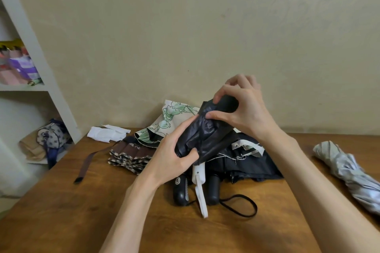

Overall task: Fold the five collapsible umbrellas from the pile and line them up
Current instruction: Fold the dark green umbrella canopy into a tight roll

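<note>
A rolled black umbrella (203,135) is held up over the pile, tilted with its top end toward the upper right. My left hand (174,154) grips its lower body. My right hand (240,107) pinches its top end. Beneath lies the pile: a brown checked umbrella (131,154), a white one with green flowers (170,121), and a dark navy one (253,162). Two black handles (181,189) and a white handle (198,181) stick out toward me. A folded silver umbrella (349,172) lies apart at the right.
All of this is on a wooden table (82,211) against a beige wall. A white cloth (107,133) lies at the back left, a brown strap (86,166) beside it. White shelves (30,86) with bags stand to the left.
</note>
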Tool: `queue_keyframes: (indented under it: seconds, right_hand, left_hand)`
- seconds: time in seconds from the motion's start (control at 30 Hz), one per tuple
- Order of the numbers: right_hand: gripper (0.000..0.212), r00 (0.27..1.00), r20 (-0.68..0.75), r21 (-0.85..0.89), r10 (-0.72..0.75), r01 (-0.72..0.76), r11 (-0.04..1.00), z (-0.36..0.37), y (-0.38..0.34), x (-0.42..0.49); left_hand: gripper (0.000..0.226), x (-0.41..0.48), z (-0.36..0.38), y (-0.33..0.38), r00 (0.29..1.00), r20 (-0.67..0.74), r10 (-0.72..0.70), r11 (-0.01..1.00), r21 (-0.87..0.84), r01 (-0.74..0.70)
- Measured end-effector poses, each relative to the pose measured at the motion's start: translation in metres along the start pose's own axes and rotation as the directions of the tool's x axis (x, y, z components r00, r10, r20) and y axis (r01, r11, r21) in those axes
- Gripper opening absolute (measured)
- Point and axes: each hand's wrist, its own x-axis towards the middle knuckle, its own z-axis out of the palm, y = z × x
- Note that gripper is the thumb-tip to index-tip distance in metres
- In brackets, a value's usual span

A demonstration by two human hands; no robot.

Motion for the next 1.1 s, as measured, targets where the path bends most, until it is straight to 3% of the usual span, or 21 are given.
queue_keyframes:
  seconds: [0.23, 0.4, 0.57, 0.63, 0.77, 0.87, 0.97, 1.1]
  right_hand:
    - [0.012, 0.978, 0.209, -0.034, 0.024, -0.017, 0.999, -0.011, 0.01, 0.01]
    - [0.012, 0.957, 0.283, 0.112, 0.06, -0.095, 0.989, -0.016, 0.016, 0.009]
    - [0.006, 0.935, 0.352, 0.196, 0.048, -0.124, 0.973, -0.025, 0.021, 0.017]
    - [0.008, 0.893, 0.448, 0.21, 0.045, -0.154, 0.966, -0.029, 0.022, 0.021]
    - [0.016, 0.73, 0.681, 0.234, 0.051, -0.284, 0.93, -0.039, 0.023, 0.021]
    - [0.027, 0.673, 0.739, 0.268, 0.026, -0.329, 0.906, -0.045, 0.027, 0.017]
    - [0.023, 0.74, 0.671, 0.318, 0.047, -0.344, 0.884, -0.049, 0.025, 0.009]
    - [0.017, 0.871, 0.462, 0.427, 0.168, -0.385, 0.819, -0.059, 0.027, -0.001]
  left_hand:
    - [0.077, -0.001, 0.006, 0.003, 0.998, 0.063, -0.012, 1.0, 0.024, 0.01]
    - [0.07, -0.001, 0.005, 0.007, 0.996, 0.084, -0.02, 0.999, 0.046, 0.016]
    - [0.077, -0.001, 0.001, 0.013, 0.992, 0.126, -0.018, 0.997, 0.076, 0.008]
    - [0.075, -0.001, 0.0, 0.015, 0.99, 0.141, -0.028, 0.997, 0.082, 0.016]
    - [0.072, -0.002, -0.004, 0.019, 0.982, 0.18, -0.05, 0.995, 0.089, 0.034]
    - [0.072, -0.002, -0.008, 0.02, 0.975, 0.213, -0.057, 0.996, 0.086, 0.039]
    - [0.072, -0.002, -0.01, 0.022, 0.973, 0.22, -0.062, 0.995, 0.093, 0.043]
    - [0.071, -0.004, -0.012, 0.024, 0.972, 0.217, -0.087, 0.996, 0.048, 0.079]
